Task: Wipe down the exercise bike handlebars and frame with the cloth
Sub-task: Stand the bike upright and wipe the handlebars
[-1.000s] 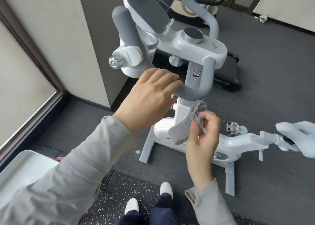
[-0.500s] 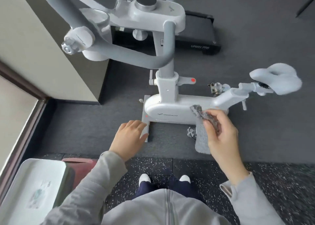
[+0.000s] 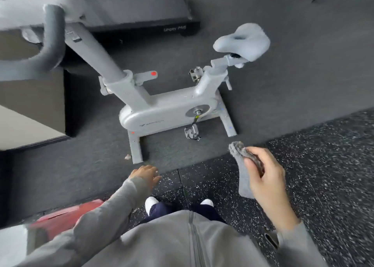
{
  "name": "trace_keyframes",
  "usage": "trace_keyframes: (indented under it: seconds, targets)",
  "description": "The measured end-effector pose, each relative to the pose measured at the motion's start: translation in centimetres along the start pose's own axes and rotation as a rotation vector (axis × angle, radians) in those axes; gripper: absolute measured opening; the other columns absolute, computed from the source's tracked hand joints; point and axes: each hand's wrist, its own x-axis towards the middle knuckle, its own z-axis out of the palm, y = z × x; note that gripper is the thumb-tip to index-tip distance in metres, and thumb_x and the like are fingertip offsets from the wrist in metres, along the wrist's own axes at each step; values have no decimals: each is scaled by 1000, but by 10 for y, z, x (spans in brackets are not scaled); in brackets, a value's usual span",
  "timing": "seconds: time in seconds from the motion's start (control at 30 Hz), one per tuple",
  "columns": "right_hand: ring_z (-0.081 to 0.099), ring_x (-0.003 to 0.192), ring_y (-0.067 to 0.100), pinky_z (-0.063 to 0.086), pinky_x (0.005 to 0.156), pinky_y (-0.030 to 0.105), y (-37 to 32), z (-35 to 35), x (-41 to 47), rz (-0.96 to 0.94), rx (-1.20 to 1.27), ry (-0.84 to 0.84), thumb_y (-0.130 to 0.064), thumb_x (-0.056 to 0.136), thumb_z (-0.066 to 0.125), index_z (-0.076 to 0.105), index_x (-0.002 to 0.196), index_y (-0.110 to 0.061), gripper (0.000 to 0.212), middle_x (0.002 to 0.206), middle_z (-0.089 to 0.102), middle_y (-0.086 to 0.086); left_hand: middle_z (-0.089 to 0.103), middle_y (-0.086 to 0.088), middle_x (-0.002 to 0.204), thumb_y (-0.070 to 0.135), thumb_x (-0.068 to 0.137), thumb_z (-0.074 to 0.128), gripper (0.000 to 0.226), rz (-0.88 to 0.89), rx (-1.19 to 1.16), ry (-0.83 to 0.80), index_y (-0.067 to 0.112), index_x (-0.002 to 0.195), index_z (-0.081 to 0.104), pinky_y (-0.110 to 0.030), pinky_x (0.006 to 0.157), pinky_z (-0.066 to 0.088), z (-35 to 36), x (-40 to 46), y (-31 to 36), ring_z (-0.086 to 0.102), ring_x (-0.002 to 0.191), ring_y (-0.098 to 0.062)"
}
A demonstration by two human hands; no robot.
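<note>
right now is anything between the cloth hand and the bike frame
Nothing visible does. The right hand holds the cloth in the air, apart from the bike frame; only bare floor and the near pedal lie between.

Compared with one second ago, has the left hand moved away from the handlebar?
Yes. The left hand has left the handlebar and dropped toward the floor, now hanging open near the bike's front foot. The right hand holds the cloth.
</note>
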Motion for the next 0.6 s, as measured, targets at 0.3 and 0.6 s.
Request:
trace_keyframes:
  seconds: [0.3, 0.6]
  targets:
    - [51, 93, -14, 36, 83, 7, 93, -108, -27, 277, -29, 139, -2, 88, 57, 59, 106, -16, 24, 100, 59, -7, 43, -5, 142, 58, 90, 35, 58, 84, 111, -126, 21, 134, 38, -38, 110, 27, 21, 34, 144, 37, 131, -25]
    - [54, 90, -1, 44, 86, 21, 132, -140, 22, 365, 51, 258, -4, 89, 56, 60, 107, -14, 21, 101, 60, -3, 27, -1, 153, 57, 92, 30, 60, 122, 230, -112, 23, 142, 27, -39, 117, 13, -11, 68, 199, 22, 141, -22]
